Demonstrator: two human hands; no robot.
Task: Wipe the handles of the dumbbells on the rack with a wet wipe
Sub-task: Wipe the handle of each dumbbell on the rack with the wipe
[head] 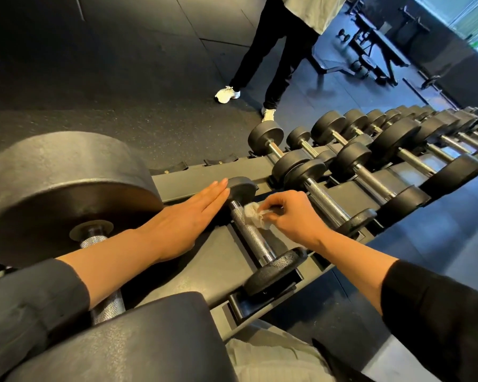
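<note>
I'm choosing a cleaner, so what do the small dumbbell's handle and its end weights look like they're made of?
The handle looks like bright chromed steel: shiny, with crosshatched knurling. The end weights look like cast metal with a matte black, pebbly coating; it could be paint or rubber.

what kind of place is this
Most likely a gym's free-weights area: a long rack holding a row of black dumbbells, dark rubber flooring, and weight benches in the background.
</note>
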